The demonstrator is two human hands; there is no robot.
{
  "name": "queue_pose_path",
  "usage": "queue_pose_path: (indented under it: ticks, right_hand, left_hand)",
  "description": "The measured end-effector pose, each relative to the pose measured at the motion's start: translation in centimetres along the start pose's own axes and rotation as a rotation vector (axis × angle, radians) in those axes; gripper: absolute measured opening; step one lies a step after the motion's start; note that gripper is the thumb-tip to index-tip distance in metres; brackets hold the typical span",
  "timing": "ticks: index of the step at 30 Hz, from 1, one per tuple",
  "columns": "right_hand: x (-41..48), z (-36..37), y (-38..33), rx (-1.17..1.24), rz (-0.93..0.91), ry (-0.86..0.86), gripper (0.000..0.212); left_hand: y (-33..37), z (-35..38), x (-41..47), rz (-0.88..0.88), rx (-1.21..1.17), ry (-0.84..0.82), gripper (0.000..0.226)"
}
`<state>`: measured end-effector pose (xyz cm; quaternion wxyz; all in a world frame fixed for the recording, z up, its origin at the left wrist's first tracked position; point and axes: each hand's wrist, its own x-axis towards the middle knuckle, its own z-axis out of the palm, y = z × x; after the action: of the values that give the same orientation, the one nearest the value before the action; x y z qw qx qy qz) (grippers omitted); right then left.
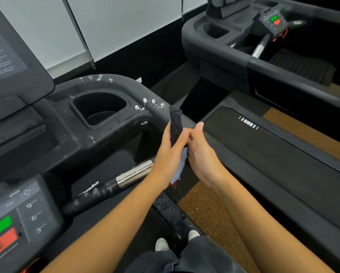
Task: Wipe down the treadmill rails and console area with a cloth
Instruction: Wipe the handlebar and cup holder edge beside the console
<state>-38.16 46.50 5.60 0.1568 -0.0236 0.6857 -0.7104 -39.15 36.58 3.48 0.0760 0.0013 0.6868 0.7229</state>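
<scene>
A dark cloth point(176, 126) with a pale blue underside stands folded between my two hands, just right of the treadmill's right rail. My left hand point(169, 152) grips it from the left and my right hand point(200, 152) presses it from the right, thumb up. The black rail point(125, 85) curves around a cup holder point(100, 109) and carries white flecks of dirt on top. The console panel point(17, 217) with speed numbers and green and red buttons sits at the lower left. A chrome pulse grip point(134, 174) on a black bar lies below the rail.
The screen point(5, 56) rises at the upper left. A second treadmill point(263, 56) stands to the right, its deck point(263, 154) beside brown floor. My shoes point(162, 244) rest on the side rail below. White wall panels fill the back.
</scene>
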Motion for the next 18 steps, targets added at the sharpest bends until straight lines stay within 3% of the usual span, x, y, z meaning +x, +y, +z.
queue_pose_path:
  ticks: [2, 6, 11, 18]
  right_hand:
    - [0.3, -1.0, -0.8, -0.103, 0.004, -0.019, 0.056]
    - [2.3, -4.4, -1.8, -0.261, 0.022, 0.237, 0.056]
    - [5.8, -7.3, -1.1, -0.323, 0.128, 0.408, 0.058]
    - [6.5, -6.7, 1.0, -0.556, 0.233, 0.357, 0.073]
  left_hand:
    - [-0.3, 0.0, 0.4, 0.059, 0.048, 0.082, 0.055]
    - [-0.8, 0.3, 1.7, 0.209, 0.469, 0.227, 0.075]
    - [-3.4, 2.9, 3.5, 0.256, 0.959, 0.011, 0.059]
    - [-3.4, 1.1, 7.2, 0.418, 1.29, 0.02, 0.057]
